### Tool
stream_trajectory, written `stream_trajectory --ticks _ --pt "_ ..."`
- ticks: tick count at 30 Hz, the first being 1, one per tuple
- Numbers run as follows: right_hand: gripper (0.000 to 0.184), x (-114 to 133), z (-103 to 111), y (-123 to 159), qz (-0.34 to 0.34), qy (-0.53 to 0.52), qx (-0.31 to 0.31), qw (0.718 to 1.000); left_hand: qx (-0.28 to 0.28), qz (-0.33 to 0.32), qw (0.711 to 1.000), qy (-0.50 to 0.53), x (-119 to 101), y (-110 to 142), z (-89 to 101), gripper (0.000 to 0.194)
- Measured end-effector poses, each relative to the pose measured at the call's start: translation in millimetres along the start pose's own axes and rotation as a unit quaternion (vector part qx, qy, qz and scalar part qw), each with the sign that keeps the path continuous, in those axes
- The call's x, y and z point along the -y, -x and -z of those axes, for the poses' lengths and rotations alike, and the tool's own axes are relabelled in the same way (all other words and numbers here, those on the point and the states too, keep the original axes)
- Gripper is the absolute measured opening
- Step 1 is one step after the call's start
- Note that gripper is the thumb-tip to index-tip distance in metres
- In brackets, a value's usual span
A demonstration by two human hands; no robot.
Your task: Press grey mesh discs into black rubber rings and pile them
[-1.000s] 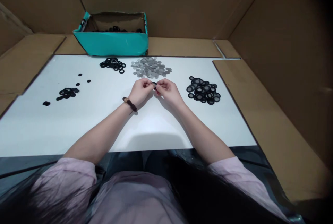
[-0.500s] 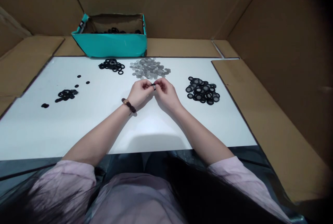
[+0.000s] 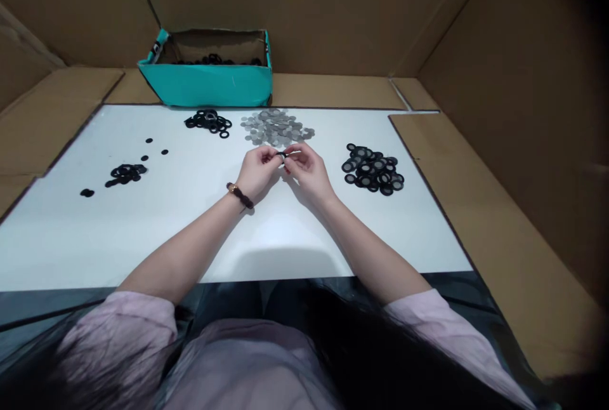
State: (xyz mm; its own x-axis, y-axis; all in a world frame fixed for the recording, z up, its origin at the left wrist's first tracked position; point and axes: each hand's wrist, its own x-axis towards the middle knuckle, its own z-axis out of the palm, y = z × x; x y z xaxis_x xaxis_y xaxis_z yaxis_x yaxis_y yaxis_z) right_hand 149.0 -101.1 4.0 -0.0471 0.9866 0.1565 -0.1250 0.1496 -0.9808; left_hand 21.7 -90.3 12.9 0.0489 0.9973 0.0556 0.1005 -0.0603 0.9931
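Between my two hands, over the middle of the white tabletop, is a small black ring (image 3: 281, 155) with something pale showing in it. My left hand (image 3: 257, 171) is closed, pinching the ring's left side with thumb and fingertips. On the other side my right hand (image 3: 309, 172) touches the ring with bent fingers, which partly hide it. Just beyond the fingertips lies a pile of small grey discs (image 3: 276, 125). Off to the right of my right hand is a heap of black rings with grey discs in them (image 3: 373, 170).
Loose black rings (image 3: 208, 121) lie at the back left. Farther left are a cluster of small black pieces (image 3: 126, 173) and several scattered black discs (image 3: 87, 193). A teal box (image 3: 209, 85) holding black pieces stands behind. Cardboard walls (image 3: 333, 10) surround the white tabletop (image 3: 190, 181).
My right fingers have loosened and shifted slightly around the ring, leaving more of it visible. The whole view has moved a little; the piles look unchanged.
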Motion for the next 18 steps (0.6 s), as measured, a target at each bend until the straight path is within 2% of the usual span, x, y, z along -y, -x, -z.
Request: stream_trajectory --ticks 4,9,14,18 --pt "0.021 -2.9 3.3 -1.0 -0.015 0.008 0.025 1.000 0.007 -0.001 1.000 0.008 -1.3 2.2 -0.8 0.010" --pt "0.010 2.1 8.6 -3.6 0.016 0.063 0.045 0.997 0.060 0.020 0.998 -0.017 -3.2 4.0 -1.8 0.010" --pt "0.016 3.6 12.0 -5.3 -0.035 0.054 0.102 0.993 0.061 0.061 0.995 0.049 -1.0 2.4 -0.3 0.013" --pt "0.011 6.8 15.9 -5.1 -0.070 0.066 0.141 0.985 0.175 0.103 0.978 0.039 -5.0 2.5 2.9 0.011"
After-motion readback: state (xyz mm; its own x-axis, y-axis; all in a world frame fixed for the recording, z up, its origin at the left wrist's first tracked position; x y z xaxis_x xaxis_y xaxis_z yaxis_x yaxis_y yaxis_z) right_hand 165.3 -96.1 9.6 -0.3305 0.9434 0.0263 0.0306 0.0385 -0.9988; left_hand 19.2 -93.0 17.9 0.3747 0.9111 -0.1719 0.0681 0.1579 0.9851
